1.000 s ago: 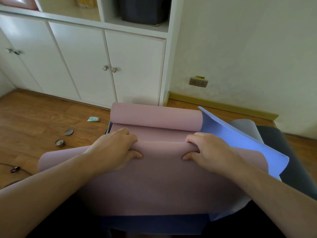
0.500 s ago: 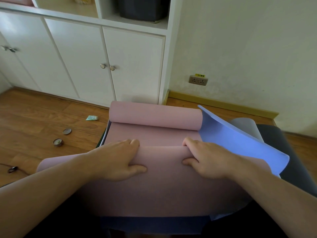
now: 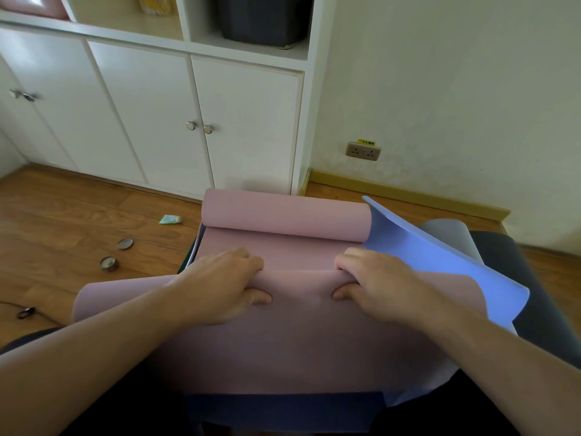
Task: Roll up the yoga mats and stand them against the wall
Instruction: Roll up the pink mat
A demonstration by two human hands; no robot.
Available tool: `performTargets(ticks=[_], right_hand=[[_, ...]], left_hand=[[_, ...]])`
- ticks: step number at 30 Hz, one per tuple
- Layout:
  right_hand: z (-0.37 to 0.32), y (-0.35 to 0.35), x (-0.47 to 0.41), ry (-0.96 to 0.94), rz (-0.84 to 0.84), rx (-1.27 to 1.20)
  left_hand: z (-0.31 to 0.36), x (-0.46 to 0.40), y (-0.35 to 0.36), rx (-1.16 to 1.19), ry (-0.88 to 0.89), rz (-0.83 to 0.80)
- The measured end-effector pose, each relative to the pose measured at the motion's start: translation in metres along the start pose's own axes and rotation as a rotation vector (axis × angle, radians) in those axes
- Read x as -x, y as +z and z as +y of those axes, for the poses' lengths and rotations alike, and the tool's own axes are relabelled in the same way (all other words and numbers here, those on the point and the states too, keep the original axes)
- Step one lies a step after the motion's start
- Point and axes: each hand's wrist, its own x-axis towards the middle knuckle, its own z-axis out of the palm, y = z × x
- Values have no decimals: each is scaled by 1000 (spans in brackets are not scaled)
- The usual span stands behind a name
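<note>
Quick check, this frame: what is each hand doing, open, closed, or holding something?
Left hand: closed, gripping the fold of the pink mat.
Right hand: closed, gripping the same fold.

Yellow sticker [image 3: 366,142] above wall socket [image 3: 363,151]; characters illegible

Home room, likely living or storage space: white built-in cabinets [image 3: 151,121] lining wall, wood-plank floor [image 3: 63,215] running beneath, wall socket [image 3: 363,150] sitting above yellow skirting board [image 3: 408,193], open shelves [image 3: 188,29] holding bin [image 3: 261,18].
</note>
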Motion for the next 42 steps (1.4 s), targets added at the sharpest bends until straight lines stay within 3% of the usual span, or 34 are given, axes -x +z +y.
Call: performTargets(ticks=[6,14,27,34,37,42], right_hand=[[-8,5,-11,-2,2,96],[0,4,-19,-24,-277,6],[6,13,-30,-59,-152,20],[-6,16,-22,-19,-19,101],[-11,22,-17,-33,-33,137],[-11,21,-9,-30,-190,82]], left_hand=[[1,-18,-6,-91,-73,60],[-10,-26,-1,17,27,-186],[-12,-28,3,-18,24,-173],[1,-17,1,-35,-23,-39],[5,-16,5,-57,-50,-16],[12,-6,16,20,68,-115]])
